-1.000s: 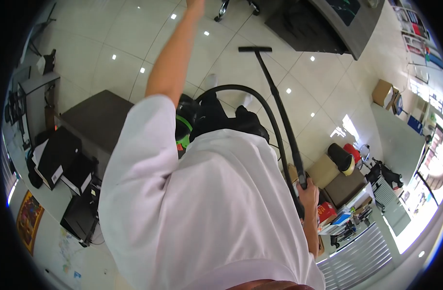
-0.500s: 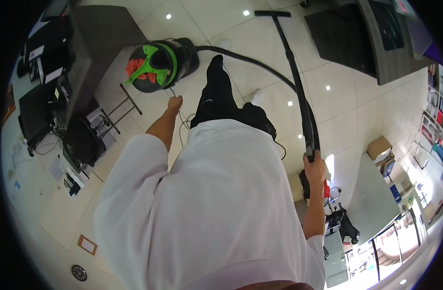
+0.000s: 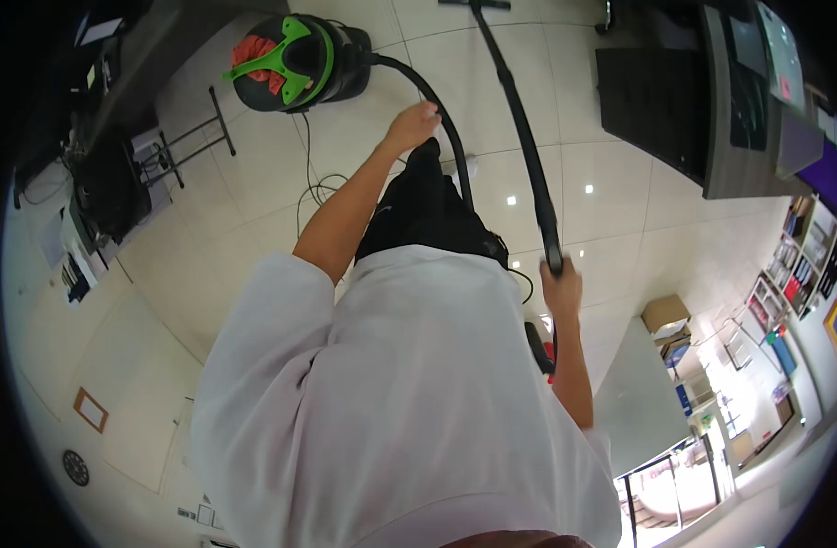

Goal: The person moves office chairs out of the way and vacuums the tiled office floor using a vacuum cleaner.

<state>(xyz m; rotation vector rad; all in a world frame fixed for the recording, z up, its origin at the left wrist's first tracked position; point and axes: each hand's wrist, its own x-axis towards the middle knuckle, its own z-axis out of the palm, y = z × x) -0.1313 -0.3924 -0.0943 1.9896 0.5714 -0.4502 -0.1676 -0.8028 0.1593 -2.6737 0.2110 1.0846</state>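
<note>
Pale tiled floor (image 3: 574, 110) lies beneath us. Our right hand (image 3: 562, 288) has its fingers wrapped around the upper end of the wand (image 3: 526, 137); our left hand (image 3: 411, 128) is beside the hose (image 3: 456, 146), and whether its fingers grip we cannot tell. For good steering, we should keep the hose off our legs (image 3: 414, 210). We count one wand, one hose and, farther, one vacuum cleaner (image 3: 301, 60).

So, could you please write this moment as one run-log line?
Right hand: grips tube | left hand: beside hose, contact unclear | vacuum cleaner: on floor | nozzle: at top edge
</note>
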